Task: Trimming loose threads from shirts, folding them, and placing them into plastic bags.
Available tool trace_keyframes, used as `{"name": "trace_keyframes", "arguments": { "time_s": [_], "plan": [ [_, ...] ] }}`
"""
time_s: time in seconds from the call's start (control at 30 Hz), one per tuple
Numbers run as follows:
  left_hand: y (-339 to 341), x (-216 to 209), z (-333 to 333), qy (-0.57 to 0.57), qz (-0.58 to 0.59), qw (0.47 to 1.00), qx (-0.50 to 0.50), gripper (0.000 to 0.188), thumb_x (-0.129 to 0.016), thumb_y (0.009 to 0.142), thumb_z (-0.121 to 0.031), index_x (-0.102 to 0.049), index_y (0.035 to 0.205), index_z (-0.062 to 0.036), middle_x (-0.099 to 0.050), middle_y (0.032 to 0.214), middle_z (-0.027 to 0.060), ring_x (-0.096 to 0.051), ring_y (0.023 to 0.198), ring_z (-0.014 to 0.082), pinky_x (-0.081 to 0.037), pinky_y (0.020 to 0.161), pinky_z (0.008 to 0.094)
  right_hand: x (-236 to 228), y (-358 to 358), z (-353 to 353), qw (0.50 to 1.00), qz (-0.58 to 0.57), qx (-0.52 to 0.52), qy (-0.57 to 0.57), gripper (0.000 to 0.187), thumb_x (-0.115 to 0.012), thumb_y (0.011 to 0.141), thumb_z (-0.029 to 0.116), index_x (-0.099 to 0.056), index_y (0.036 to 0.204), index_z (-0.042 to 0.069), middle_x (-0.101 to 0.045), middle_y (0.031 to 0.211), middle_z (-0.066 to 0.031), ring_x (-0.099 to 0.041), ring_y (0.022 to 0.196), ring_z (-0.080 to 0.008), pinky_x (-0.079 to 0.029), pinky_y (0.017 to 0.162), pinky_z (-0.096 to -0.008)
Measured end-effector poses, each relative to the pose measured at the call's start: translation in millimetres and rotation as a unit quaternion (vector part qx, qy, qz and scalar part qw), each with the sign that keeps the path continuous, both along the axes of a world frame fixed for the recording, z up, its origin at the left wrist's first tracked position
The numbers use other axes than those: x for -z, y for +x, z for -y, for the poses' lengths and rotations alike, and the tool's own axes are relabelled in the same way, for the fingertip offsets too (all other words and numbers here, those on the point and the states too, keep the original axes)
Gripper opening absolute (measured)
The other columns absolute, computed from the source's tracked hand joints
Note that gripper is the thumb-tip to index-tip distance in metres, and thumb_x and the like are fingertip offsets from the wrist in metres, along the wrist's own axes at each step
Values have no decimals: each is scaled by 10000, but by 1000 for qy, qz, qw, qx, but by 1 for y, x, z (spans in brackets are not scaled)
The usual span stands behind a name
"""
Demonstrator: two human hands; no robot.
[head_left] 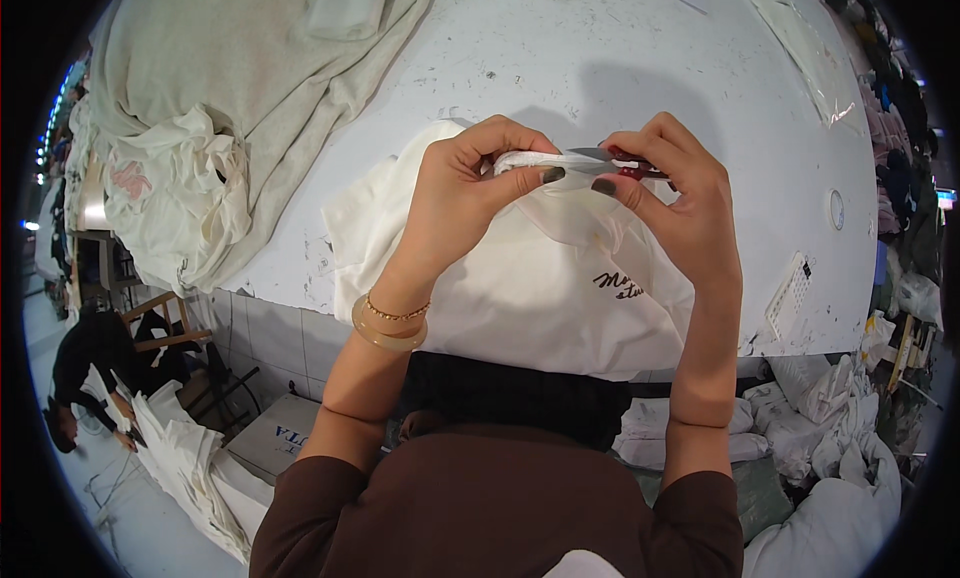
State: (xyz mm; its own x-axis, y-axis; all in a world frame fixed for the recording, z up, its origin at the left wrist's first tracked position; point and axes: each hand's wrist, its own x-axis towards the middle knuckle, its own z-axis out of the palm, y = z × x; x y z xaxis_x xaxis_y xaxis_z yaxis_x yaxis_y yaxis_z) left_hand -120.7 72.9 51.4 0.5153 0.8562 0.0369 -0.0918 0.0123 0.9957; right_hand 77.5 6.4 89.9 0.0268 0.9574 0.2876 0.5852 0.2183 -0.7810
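My left hand (462, 193) pinches a raised edge of a white garment (490, 308) between thumb and fingers. In my right hand (682, 193) is a pair of thread snips (596, 154) with grey blades and a dark red handle, pointing left. The blades lie against the lifted edge, close to my left thumb; whether they cut anything is too small to tell. Dark lettering marks the garment's front below my right hand. Its lower part spreads over the table edge toward my lap.
The white table (780, 208) carries a beige cloth (240, 38) and a crumpled white garment (190, 188) on the left. A clear plastic bag (800, 53) lies far right, near a white perforated piece (790, 296). A box (280, 433) stands below; another person (90, 368) bends at lower left.
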Motion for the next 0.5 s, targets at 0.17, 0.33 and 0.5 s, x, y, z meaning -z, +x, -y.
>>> {"name": "trace_keyframes", "arguments": {
  "time_s": [0.17, 0.33, 0.5],
  "plan": [
    [2, -1, 1, 22, -3, 1000, -5, 132, -698, 784, -5, -690, 916, -11, -622, 806, -23, -473, 701, 43, -345, 602, 191, 1, -5, 0, 999, 37, 16, 12, 216, -761, 724, 137, -677, 870, 2, -572, 762, -46, -603, 676, -175, -484, 601, -278],
    [-1, -3, 1, 21, -28, 999, 6, 138, -671, 789, 23, -673, 926, 7, -613, 850, -2, -507, 769, 64, -388, 669, 203, 3, -7, -2, 994, 87, 33, 54, 221, -772, 703, 121, -682, 872, 11, -572, 750, -48, -588, 648, -171, -465, 570, -283],
    [-1, -4, 0, 21, -51, 998, 22, 147, -643, 796, 55, -657, 940, 26, -609, 884, 20, -546, 824, 83, -434, 729, 211, 4, -4, 0, 998, 15, 35, 44, 212, -769, 706, 118, -685, 868, 10, -575, 744, -45, -585, 646, -164, -466, 567, -278]
  ]
}}
